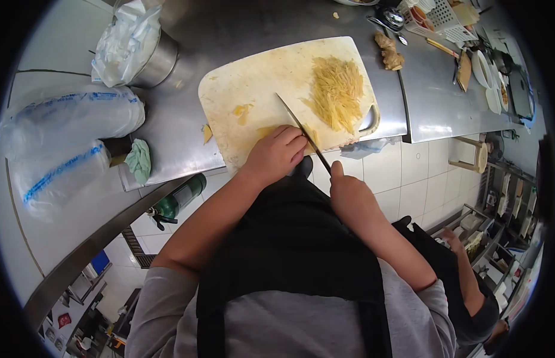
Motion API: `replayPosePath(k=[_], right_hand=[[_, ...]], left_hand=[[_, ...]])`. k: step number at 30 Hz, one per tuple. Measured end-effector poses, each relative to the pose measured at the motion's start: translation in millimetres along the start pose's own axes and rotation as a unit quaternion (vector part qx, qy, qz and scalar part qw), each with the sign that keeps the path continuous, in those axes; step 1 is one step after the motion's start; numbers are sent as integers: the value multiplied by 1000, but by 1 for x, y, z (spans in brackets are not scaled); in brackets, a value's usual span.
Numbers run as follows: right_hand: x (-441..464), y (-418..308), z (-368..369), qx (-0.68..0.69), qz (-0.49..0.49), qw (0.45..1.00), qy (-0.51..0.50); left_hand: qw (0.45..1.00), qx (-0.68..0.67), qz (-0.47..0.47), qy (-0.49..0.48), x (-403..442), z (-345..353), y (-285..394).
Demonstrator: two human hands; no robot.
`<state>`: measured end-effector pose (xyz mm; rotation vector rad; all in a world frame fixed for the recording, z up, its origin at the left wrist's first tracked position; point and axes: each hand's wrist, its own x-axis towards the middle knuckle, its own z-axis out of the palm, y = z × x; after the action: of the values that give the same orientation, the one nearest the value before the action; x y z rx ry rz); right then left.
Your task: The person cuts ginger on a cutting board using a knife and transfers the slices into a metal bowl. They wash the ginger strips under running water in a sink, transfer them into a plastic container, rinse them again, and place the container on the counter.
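My right hand [353, 198] grips the handle of a long kitchen knife [296, 120], its blade pointing up and left across the white cutting board [250, 77]. On the board's near edge, my left hand [274, 156] has its fingers curled beside the blade, pressing on pale yellow ginger slices [266, 130] that are partly hidden under it. A heap of thin ginger strips [338, 92] lies on the right side of the board. A few small yellow scraps [242, 113] rest on the left side. An unpeeled ginger root [389, 51] sits off the board at the upper right.
A metal pot stuffed with plastic bags [161, 62] stands at the upper left, with rolls of clear bags [80, 119] and a green cloth [138, 161] below. A white basket [438, 24] and bowls [482, 70] are at the right. Another person's arm [465, 268] shows lower right.
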<state>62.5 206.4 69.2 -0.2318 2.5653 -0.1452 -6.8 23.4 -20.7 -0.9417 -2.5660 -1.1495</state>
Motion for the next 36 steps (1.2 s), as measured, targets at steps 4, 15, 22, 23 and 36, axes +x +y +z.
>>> replayPosePath(k=[4, 15, 22, 23, 36], right_hand=[[19, -3, 22, -32, -20, 997, 69], [14, -2, 11, 3, -19, 999, 26], [20, -4, 16, 13, -24, 998, 57], [16, -6, 16, 12, -26, 998, 59], [25, -11, 23, -14, 13, 1000, 5]], left_hand=[[1000, 5, 1, -26, -6, 2, -2], [999, 3, 16, -27, -7, 1, -3], [999, -2, 26, -21, -8, 0, -5], [999, 0, 26, -19, -8, 0, -6], [1000, -3, 16, -12, -7, -2, -3]])
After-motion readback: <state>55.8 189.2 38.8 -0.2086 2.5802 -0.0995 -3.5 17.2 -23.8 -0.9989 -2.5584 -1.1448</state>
